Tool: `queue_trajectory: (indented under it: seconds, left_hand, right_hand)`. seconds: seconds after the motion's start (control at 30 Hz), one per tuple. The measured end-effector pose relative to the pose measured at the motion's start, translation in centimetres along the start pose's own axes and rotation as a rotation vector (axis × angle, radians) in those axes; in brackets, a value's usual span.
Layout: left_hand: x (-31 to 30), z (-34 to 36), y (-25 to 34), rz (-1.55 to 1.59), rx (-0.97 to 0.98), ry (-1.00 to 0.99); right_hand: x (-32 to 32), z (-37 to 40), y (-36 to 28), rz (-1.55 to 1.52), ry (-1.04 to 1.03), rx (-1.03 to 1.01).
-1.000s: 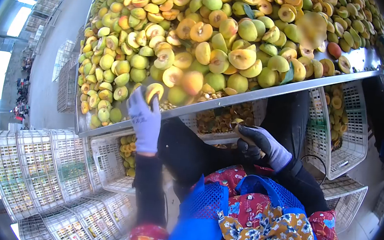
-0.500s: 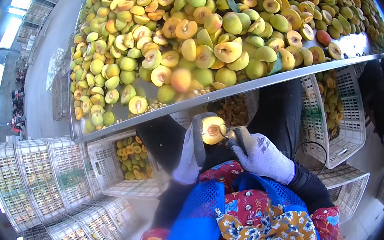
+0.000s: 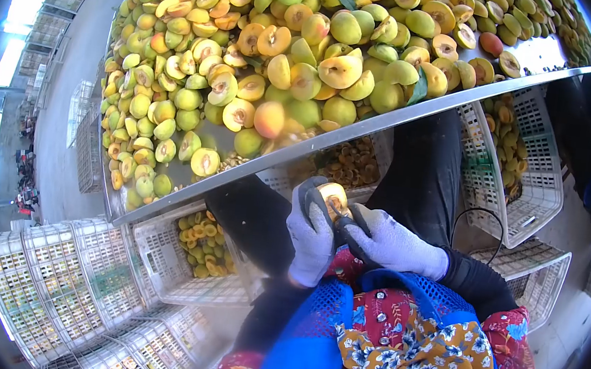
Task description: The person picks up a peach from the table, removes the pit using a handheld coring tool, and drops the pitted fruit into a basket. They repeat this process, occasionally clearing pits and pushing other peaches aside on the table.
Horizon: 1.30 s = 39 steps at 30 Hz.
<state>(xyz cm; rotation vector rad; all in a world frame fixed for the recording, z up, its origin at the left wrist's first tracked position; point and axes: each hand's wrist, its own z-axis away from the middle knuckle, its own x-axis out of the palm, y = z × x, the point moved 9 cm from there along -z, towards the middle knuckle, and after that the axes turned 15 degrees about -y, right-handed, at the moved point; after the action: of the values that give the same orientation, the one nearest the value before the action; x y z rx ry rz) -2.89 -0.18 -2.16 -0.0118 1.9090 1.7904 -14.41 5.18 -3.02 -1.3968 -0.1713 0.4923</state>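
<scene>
Yellow-green fruit (image 3: 266, 52) lies heaped across the metal table (image 3: 433, 111), mostly cut halves with their hollows up and a few whole ones among them. By the look of it the splitting is largely done, while the size of the heap suggests much handling is left.

One fruit half (image 3: 334, 194) is off the table, held just below its near edge in front of the person's blue apron (image 3: 309, 330). The left hand (image 3: 312, 233), in a grey glove, has its fingers wrapped round it, cut face up. The right hand (image 3: 394, 242) presses in from the other side with its dark-tipped fingers bunched tight on that face; whether a small tool sits between them cannot be told.

Under the near edge stand white plastic crates. The left crate (image 3: 157, 264) holds a shallow layer of halves; the middle crate (image 3: 387, 154) holds brownish pieces, perhaps stones; the right crate (image 3: 540, 188) holds more halves along its far side. Stacked crates (image 3: 47, 281) stand beyond the table's left corner; what they hold cannot be made out.
</scene>
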Motion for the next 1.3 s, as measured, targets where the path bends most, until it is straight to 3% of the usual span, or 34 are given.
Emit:
queue_trajectory:
  seconds: [0.1,0.13,0.23,0.37,0.4,0.47,0.5,0.53,0.57,0.6,0.63,0.67,0.7,0.77,0.8,0.97,1.1,1.17,1.2,1.27,1.3]
  left_hand:
    - [0.2,0.2,-0.2,-0.063,0.052,-0.003]
    - [0.3,0.0,-0.4,-0.064,0.061,-0.018]
    - [1.8,-0.3,-2.4,0.001,-0.282,-0.213]
    - [2.0,-0.4,-3.0,0.039,-0.084,-0.178]
    - [2.1,-0.4,-2.8,0.000,-0.069,-0.189]
    - [2.2,-0.8,-2.2,-0.081,-0.026,-0.213]
    - [2.6,-1.0,-2.9,-0.112,-0.100,-0.275]
    - [2.9,-1.2,-3.6,-0.142,-0.173,-0.339]
    - [3.2,-1.3,-4.5,-0.171,-0.246,-0.403]
    - [3.9,-1.3,-4.0,-0.412,0.005,-0.463]
    - [3.8,-1.0,-5.2,-0.267,-0.019,-0.449]
    - [3.7,-1.2,-4.7,-0.123,-0.045,-0.431]
    - [3.7,-1.3,-4.5,0.020,-0.074,-0.413]
    - [3.9,-1.4,-4.1,0.274,0.010,-0.381]
    - [3.9,-1.6,-4.0,0.398,0.053,-0.364]
    - [4.9,-1.9,-5.0,0.450,0.044,-0.491]
    - [5.2,-2.0,-5.5,0.529,-0.001,-0.444]
    - [5.2,-2.1,-5.9,0.496,-0.017,-0.356]
    - [4.9,-1.9,-6.3,0.482,-0.031,-0.306]
    - [2.4,-1.5,-9.7,0.407,-0.248,-0.070]
    - [0.7,-1.1,-10.7,0.367,-0.351,0.050]
  right_hand:
    - [2.0,0.3,1.1,-0.787,-0.292,0.221]
    - [2.2,0.5,1.7,-0.817,-0.349,0.248]
    - [1.5,0.5,1.7,-0.579,-0.205,0.270]
    - [2.2,1.1,2.9,-0.948,-0.333,0.360]
    - [2.7,0.9,3.1,-1.185,-0.317,0.250]
    - [2.6,0.7,3.5,-1.106,-0.341,0.217]
    - [2.4,0.6,3.3,-1.067,-0.352,0.202]
    - [2.8,1.2,4.3,-0.965,-0.316,0.385]
    - [3.1,1.1,4.7,-1.025,-0.303,0.342]
    - [3.7,1.0,5.6,-1.087,-0.292,0.301]
    - [3.8,0.9,6.1,-1.145,-0.281,0.257]
    - [5.0,1.5,6.1,-1.539,-0.321,0.410]
    - [6.2,1.2,4.9,-2.026,-0.533,0.303]
    - [6.0,1.1,3.5,-2.247,-0.650,0.244]
    - [6.0,1.0,3.7,-2.269,-0.650,0.216]
    - [6.1,1.4,3.4,-2.393,-0.757,0.102]
    - [5.9,0.8,4.1,-2.271,-0.618,0.129]
    - [5.6,0.6,3.9,-2.233,-0.599,0.073]
    - [5.3,0.5,4.4,-1.991,-0.500,0.096]
    - [3.8,0.7,4.4,-1.510,-0.313,0.119]
    - [3.6,0.6,4.0,-1.561,-0.311,0.103]
